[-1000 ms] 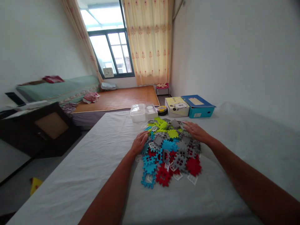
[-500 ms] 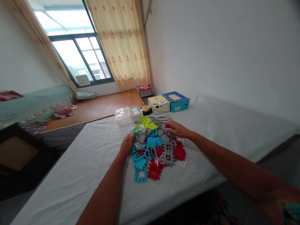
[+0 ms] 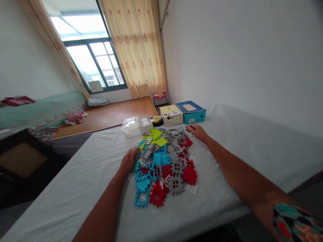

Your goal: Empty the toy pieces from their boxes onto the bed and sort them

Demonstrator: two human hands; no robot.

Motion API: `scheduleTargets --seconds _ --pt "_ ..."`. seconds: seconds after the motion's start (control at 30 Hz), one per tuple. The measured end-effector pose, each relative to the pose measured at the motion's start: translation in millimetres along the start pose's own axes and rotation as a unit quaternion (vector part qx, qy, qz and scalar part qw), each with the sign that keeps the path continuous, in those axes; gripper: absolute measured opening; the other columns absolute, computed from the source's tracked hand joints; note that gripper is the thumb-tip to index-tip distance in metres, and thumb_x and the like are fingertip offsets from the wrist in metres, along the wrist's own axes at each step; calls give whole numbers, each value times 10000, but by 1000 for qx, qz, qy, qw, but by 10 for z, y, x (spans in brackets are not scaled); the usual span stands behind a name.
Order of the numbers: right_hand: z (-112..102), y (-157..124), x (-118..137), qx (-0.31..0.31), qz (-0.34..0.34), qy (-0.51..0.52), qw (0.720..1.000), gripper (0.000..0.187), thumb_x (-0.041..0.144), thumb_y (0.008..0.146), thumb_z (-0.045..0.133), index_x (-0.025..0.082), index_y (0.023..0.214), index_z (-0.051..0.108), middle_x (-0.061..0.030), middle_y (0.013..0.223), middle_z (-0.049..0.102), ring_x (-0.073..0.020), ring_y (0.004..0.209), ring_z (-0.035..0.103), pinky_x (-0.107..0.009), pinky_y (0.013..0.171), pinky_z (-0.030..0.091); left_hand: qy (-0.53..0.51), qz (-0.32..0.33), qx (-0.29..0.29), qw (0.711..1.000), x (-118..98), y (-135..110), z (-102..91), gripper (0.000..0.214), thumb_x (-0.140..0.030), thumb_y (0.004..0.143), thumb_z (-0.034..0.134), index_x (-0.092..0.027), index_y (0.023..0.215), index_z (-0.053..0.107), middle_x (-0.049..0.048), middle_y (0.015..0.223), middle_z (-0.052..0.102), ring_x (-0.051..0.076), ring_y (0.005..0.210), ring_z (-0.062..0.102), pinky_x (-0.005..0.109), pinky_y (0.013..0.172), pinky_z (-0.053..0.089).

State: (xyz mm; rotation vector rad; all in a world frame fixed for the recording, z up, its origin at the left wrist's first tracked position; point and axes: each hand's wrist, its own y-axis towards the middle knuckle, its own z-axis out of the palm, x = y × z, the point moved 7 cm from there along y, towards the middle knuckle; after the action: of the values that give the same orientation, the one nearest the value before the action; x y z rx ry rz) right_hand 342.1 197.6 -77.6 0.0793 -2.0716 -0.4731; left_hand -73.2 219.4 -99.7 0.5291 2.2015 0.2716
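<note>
Both arms reach forward over the counter (image 3: pixel 83 188), 1 on each side of 1 pile (image 3: pixel 164 161) of toothed plastic tiles that lies in the middle of the cloth. The left hand (image 3: pixel 129 159) rests palm down against the pile's near left edge with its fingers curled onto the blue and grey tiles. Its fingertips are hidden among them, so I cannot tell whether its grip holds a tile. The right arm is stretched almost straight, and the right hand (image 3: pixel 197 131) lies flat at the pile's far right corner, its grip loose and wide, holding nothing, with its fingertips just at the grey tiles. The tiles come in 4 colours: blue, red, grey and lime. They overlap too much to count. Beyond the pile stand 2 clear tubs (image 3: pixel 131 127), 1 round tin (image 3: pixel 156 120), 1 yellow box (image 3: pixel 171 113) and 1 blue box (image 3: pixel 191 112).
</note>
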Motion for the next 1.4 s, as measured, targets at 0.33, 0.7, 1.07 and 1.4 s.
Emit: scheduleTargets --seconds 0.33,0.7,1.07,1.4 --pt "297 -215 59 126 -31 -12 991 373 442 755 661 200 1038 675 -26 816 723 -160 680 643 -254 618 496 23 -21 22 999 1 18 29 612 -615 901 311 -181 1172 646 87 1278 622 244 1244 526 432 1132 321" --pt "-527 -51 -663 -195 125 98 968 275 305 779 554 144 991 624 -39 736 686 -115 547 607 -208 482 500 37 -28 26 999 73 14 43 625 -623 903 308 -173 1195 629 82 1291 613 237 1255 512 415 1138 317" --pt "-384 -3 -500 -164 -18 -143 976 375 281 899 431 155 1203 609 -138 1239 623 -254 1149 574 -434 1022 429 55 -8 20 998 0 12 53 648 -621 912 264 -164 1187 633 94 1264 629 245 1220 546 430 1108 366" --pt "918 -249 -28 152 -35 -243 957 612 479 969 354 88 1437 402 -205 1484 387 -284 1406 303 -447 1134 248 46 0 -7 999 -7 18 47 612 -574 931 262 -161 1203 623 93 1289 612 232 1245 522 423 1118 352"
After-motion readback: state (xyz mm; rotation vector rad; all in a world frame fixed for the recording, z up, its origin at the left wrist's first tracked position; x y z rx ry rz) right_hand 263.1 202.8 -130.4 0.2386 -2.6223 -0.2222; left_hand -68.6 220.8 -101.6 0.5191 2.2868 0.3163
